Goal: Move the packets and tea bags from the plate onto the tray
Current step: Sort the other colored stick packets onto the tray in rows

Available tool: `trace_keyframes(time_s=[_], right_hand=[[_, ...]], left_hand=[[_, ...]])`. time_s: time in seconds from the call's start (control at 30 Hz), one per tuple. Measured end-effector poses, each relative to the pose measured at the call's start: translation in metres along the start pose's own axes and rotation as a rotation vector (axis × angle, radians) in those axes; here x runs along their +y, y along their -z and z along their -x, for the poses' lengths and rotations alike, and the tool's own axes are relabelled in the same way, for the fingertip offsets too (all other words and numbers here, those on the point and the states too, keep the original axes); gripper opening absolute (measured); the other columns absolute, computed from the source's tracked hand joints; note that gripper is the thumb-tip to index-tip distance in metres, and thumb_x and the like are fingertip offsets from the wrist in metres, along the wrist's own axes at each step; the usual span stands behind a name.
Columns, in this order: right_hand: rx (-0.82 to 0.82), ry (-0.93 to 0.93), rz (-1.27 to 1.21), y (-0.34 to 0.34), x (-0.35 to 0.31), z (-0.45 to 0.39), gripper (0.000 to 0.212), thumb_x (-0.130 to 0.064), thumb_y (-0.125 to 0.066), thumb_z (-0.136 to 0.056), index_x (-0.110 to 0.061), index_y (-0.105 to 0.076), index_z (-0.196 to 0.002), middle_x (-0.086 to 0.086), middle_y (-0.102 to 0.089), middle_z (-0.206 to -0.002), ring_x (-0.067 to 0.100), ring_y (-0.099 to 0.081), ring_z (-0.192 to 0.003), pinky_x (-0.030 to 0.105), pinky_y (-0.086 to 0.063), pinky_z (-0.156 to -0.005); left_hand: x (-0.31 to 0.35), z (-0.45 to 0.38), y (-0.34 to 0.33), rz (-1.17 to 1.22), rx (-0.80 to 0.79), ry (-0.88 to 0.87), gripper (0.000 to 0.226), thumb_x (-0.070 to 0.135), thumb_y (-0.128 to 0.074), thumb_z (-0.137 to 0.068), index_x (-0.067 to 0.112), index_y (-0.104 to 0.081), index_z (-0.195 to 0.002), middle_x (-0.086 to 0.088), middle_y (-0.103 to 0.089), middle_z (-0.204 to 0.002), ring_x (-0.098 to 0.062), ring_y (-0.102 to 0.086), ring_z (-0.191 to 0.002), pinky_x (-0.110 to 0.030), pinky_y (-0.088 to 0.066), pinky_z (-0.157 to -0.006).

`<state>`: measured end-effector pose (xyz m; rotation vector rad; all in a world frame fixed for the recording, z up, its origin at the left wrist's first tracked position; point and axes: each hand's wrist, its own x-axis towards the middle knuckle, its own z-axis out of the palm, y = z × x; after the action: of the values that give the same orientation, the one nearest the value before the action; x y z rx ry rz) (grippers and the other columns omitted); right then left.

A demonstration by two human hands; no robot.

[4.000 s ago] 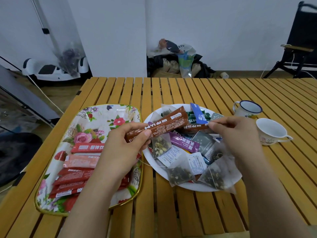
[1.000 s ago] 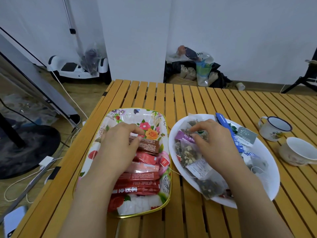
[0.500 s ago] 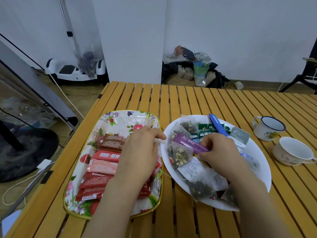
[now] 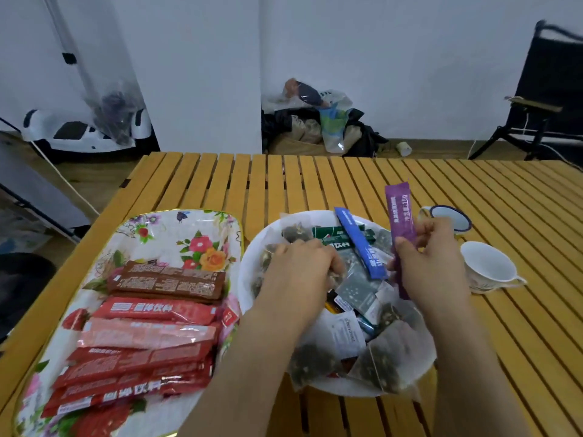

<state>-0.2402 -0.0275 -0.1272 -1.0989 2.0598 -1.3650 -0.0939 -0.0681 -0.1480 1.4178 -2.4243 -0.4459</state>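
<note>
My right hand (image 4: 432, 266) pinches a purple stick packet (image 4: 400, 216) and holds it upright over the right side of the white plate (image 4: 249, 272). My left hand (image 4: 299, 266) reaches into the plate's left half, its curled fingers down among the tea bags (image 4: 383, 361); what they hold is hidden. A blue stick packet (image 4: 359, 241) and green packets (image 4: 331, 234) lie at the plate's far side. The floral tray (image 4: 176, 228) on the left carries several red packets (image 4: 148, 339) and brown packets (image 4: 167, 282) in rows.
Two cups stand right of the plate: a blue-rimmed enamel mug (image 4: 454, 217) and a white cup (image 4: 487, 268). The slatted wooden table (image 4: 315, 178) stretches beyond. A folding chair (image 4: 545, 89) and bags (image 4: 318, 121) are on the floor behind.
My left hand has moved off the tray and into the plate. My right hand has lifted the purple packet from the plate and turned it upright.
</note>
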Motion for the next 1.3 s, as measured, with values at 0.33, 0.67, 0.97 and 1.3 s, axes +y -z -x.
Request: trace_keyframes(time_s=[0.33, 0.67, 0.97, 1.3], right_hand=[[-0.183, 0.038, 0.296, 0.001, 0.020, -0.009, 0.039, -0.017, -0.070, -0.082, -0.015, -0.056, -0.119, -0.004, -0.058, -0.089, 0.005, -0.051, -0.067, 0.017, -0.036, -0.049], [-0.111, -0.029, 0.385, -0.026, 0.032, -0.010, 0.038, -0.022, -0.072, -0.080, -0.011, -0.054, -0.112, 0.007, -0.062, -0.109, 0.014, -0.050, -0.081, 0.017, -0.030, -0.046], [-0.102, -0.039, 0.301, -0.019, 0.025, -0.010, 0.018, -0.018, -0.066, -0.083, -0.011, -0.064, -0.099, 0.001, -0.061, -0.077, 0.008, -0.053, -0.058, 0.020, -0.037, -0.044], [-0.197, 0.165, 0.373, -0.013, -0.003, 0.003, 0.004, -0.010, -0.064, -0.080, -0.014, -0.061, -0.081, 0.002, -0.055, -0.064, 0.012, -0.044, -0.055, 0.025, -0.032, -0.046]], left_hand=[[-0.001, 0.012, -0.009, -0.046, -0.077, 0.010, 0.042, 0.043, -0.068, -0.078, 0.042, -0.048, -0.114, 0.014, -0.046, -0.120, -0.021, -0.035, -0.110, -0.031, -0.023, -0.095], [-0.012, 0.009, 0.005, -0.036, -0.048, 0.036, 0.033, 0.011, -0.059, -0.088, 0.036, -0.060, -0.109, 0.013, -0.063, -0.109, -0.013, -0.020, -0.093, -0.022, -0.023, -0.075], [-0.011, 0.028, 0.031, -0.022, 0.265, 0.037, 0.015, 0.034, -0.057, -0.089, 0.039, -0.060, -0.103, 0.024, -0.060, -0.096, -0.004, -0.021, -0.091, -0.024, -0.021, -0.085], [-0.024, 0.089, 0.039, 0.794, 0.551, 0.415, 0.018, 0.018, -0.060, -0.089, 0.028, -0.064, -0.103, 0.012, -0.070, -0.085, 0.010, -0.063, -0.074, -0.009, -0.051, -0.059]])
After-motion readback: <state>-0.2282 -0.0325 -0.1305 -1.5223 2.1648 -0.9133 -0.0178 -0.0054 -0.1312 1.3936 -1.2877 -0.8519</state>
